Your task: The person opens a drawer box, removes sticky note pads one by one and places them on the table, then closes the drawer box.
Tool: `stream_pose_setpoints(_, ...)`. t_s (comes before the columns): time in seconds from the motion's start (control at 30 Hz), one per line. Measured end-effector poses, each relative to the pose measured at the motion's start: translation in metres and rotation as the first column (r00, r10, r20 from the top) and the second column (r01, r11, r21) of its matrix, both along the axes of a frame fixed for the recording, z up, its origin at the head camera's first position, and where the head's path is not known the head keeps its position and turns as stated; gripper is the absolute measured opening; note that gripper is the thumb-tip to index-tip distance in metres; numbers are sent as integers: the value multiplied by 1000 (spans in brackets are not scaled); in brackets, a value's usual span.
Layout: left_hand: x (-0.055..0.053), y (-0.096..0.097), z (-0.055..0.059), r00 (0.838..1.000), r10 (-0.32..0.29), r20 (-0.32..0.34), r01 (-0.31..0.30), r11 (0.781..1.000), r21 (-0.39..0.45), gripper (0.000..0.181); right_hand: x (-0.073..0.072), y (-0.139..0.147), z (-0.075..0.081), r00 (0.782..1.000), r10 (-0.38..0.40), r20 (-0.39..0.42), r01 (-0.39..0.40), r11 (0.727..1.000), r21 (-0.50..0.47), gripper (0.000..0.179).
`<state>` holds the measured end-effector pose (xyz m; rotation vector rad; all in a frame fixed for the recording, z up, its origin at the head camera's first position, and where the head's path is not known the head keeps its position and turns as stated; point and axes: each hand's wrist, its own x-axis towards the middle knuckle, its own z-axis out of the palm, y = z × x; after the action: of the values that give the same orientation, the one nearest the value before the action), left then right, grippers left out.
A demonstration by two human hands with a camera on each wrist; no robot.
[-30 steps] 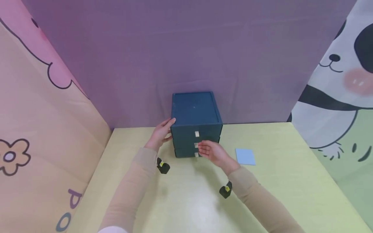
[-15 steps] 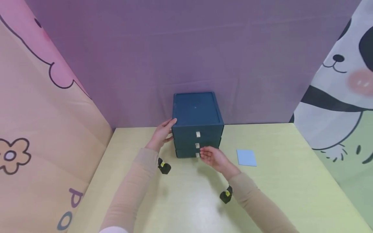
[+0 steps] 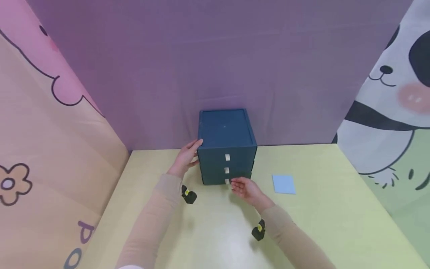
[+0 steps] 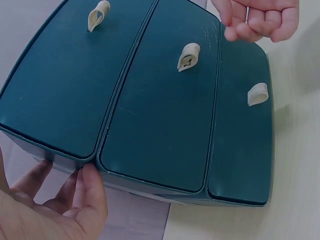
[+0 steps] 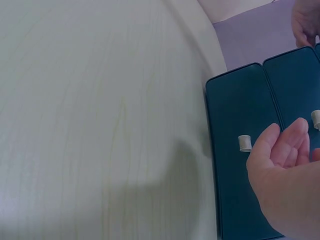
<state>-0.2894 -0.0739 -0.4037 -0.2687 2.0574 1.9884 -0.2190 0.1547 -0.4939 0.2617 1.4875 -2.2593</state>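
dark teal plastic drawer cabinet (image 3: 226,129): by tabletop's (image 3: 205,231) far edge | three drawers (image 3: 212,154) closed | your left hand (image 3: 184,158): unclenched, touching front-left corner | your right hand (image 3: 249,191): loose, empty, beside bottom cream loop pull (image 3: 227,181), ungripped

Dark teal three-drawer cabinet (image 3: 226,142), closed

In the head view, you're seeing a light-blue square (image 3: 283,184) lying on the pale table (image 3: 336,209), right of centre. A purple backdrop (image 3: 215,56) is filling the upper middle. A printed panda (image 3: 386,112) is showing at the right edge, and a printed flower (image 3: 15,184) at the left edge.
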Motion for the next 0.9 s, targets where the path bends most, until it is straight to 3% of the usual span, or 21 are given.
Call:
stream_pose_setpoints(0.33, -1, -2, 2, 1000, -6, 7, 6, 1000, 0, 66, -10, -10, 0, 999, -40, 21, 40, 999, 26, 48)
stream_pose_setpoints(0.6, -1, -2, 1, 1000, -8, 10, 8, 1000, 17, 66, -18, -20, 6, 999, -37, 24, 37, 999, -10, 55)
stream_pose_setpoints(0.9, -1, -3, -1, 1000, -6, 3, 6, 1000, 26, 66, -19, -26, 12, 999, -37, 27, 36, 999, 9, 27)
